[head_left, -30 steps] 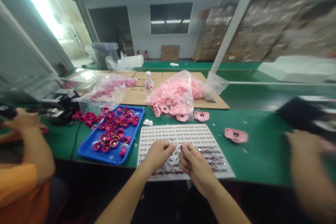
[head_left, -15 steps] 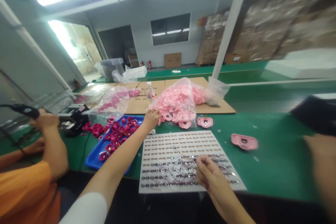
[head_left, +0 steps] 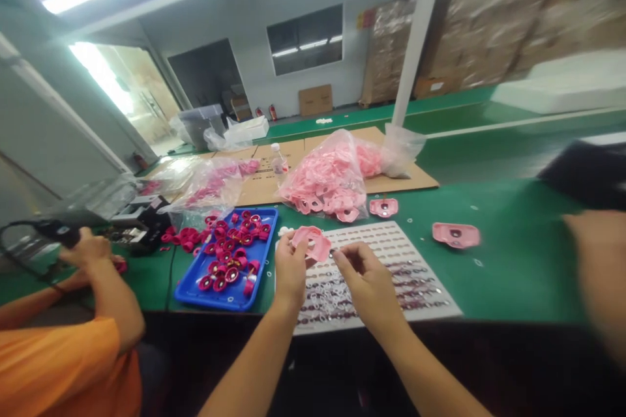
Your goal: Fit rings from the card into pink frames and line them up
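My left hand (head_left: 292,268) grips a pink plastic shell (head_left: 313,242) with an opening in its middle, held above the white board. Close to the shell's right edge, my right hand (head_left: 364,277) pinches a small dark round part (head_left: 332,253) between thumb and forefinger. Beneath both hands lies the white board (head_left: 430,303), with rows of slots, dark round parts and loose clear rings on it. A bag of pink shells (head_left: 325,176) rests behind my hands. Two more pink shells, one nearer (head_left: 384,207) and one farther right (head_left: 456,234), lie on the green table.
A blue tray (head_left: 215,301) of magenta parts stands left of the board. A co-worker in an orange sleeve (head_left: 73,358) holds a black tool (head_left: 56,232) at far left. A bottle (head_left: 278,159) stands on cardboard (head_left: 257,190). Another person's blurred arm (head_left: 599,267) reaches in from the right.
My left hand has come back from the bag with a pink shell in it. My right hand has lifted the small dark part from over the board up to the shell.
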Available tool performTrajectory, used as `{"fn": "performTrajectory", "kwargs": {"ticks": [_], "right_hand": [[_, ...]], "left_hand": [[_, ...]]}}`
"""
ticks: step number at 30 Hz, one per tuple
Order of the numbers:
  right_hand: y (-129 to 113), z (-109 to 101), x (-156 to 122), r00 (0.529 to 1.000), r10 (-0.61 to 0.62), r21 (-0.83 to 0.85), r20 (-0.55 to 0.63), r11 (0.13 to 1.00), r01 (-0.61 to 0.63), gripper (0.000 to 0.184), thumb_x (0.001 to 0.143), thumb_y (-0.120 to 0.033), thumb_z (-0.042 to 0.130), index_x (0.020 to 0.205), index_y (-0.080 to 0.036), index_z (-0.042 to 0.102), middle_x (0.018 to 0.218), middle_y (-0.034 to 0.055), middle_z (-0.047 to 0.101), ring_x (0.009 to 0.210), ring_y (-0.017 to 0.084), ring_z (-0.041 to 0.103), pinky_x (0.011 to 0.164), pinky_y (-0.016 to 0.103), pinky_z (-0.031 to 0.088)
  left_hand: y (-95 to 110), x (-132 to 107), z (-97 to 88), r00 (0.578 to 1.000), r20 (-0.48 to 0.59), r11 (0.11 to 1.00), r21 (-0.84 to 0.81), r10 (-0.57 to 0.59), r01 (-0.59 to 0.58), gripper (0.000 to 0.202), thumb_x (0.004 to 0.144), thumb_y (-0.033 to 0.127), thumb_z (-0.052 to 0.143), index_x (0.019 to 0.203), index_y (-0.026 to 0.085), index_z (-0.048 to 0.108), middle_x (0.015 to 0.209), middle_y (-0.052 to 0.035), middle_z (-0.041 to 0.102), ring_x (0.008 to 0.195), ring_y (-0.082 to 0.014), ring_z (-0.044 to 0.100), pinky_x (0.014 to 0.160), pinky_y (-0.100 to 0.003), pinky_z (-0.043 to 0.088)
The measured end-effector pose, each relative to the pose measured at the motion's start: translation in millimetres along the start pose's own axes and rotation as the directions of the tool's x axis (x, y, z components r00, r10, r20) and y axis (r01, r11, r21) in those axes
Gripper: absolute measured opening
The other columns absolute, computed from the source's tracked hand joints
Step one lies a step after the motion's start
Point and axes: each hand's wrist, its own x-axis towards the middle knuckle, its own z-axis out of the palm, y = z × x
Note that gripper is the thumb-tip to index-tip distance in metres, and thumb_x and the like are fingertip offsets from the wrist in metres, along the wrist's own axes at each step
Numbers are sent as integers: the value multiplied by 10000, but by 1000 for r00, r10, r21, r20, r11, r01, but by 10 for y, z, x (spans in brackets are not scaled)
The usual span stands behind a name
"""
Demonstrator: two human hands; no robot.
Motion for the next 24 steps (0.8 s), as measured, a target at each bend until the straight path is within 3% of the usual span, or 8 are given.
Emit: {"fn": "performTrajectory", "kwargs": {"ticks": [2, 4, 9, 14, 17, 21, 24], "right_hand": [[-118, 46, -33, 998, -57, -83, -23, 995, 55, 170, 764, -345, 387, 739, -204, 478, 651, 19, 511, 569, 142, 453, 557, 275, 377], [-163, 70, -70, 993, -114, -144, -38, 984, 107, 154, 776, -319, 380, 769, -205, 484, 695, 22, 523, 604, 143, 468, 596, 283, 382], [-107, 65, -139, 983, -186, -219, -8, 959, 179, 140, 778, -292, 385, 781, -208, 497, 738, 32, 520, 680, 153, 473, 653, 295, 383], [-85, 57, -155, 992, -126, -186, 12, 974, 126, 133, 752, -317, 423, 743, -205, 496, 733, 27, 517, 689, 163, 477, 663, 321, 400], [-146, 96, -150, 997, -73, -47, -5, 996, 72, 153, 718, -315, 471, 841, -225, 483, 853, 35, 521, 792, 182, 487, 730, 345, 402], [-179, 205, -164, 968, 88, 162, 233, 978, -128, 237, 743, -327, 431, 953, -229, 478, 901, 46, 543, 793, 184, 518, 683, 322, 434], [-88, 324, -175, 952, 115, 174, 285, 970, -169, 224, 744, -345, 431, 920, -231, 509, 903, 36, 558, 820, 182, 521, 708, 299, 423]], "left_hand": [[135, -239, 44, 998, -59, 981, -196, -24, 12, 325, 788, 335, 343, 1083, 210, 395, 1049, -71, 509, 902, -155, 522, 687, -263, 476], [267, -407, 74, 992, -119, 961, -278, -48, 14, 320, 776, 322, 380, 1070, 207, 430, 1043, -69, 517, 922, -165, 512, 739, -286, 460], [439, -625, 119, 976, -213, 980, -201, -37, -7, 287, 760, 268, 433, 1034, 203, 488, 1051, -57, 523, 976, -172, 480, 867, -321, 380], [451, -713, 72, 983, -182, 982, -174, 34, -67, 272, 762, 240, 433, 1021, 191, 501, 1044, -62, 534, 972, -181, 488, 862, -334, 386], [426, -758, 17, 980, -190, 981, -173, 57, -91, 277, 761, 224, 434, 1028, 186, 498, 1050, -68, 532, 975, -195, 487, 859, -352, 390], [352, -804, -62, 978, -196, 982, -156, 73, -105, 280, 774, 204, 403, 1042, 182, 481, 1039, -70, 535, 959, -199, 496, 822, -347, 421], [274, -771, -198, 980, -171, 993, -30, 105, -112, 284, 789, 203, 364, 1052, 219, 470, 1015, -52, 547, 931, -180, 509, 809, -323, 430]]}}
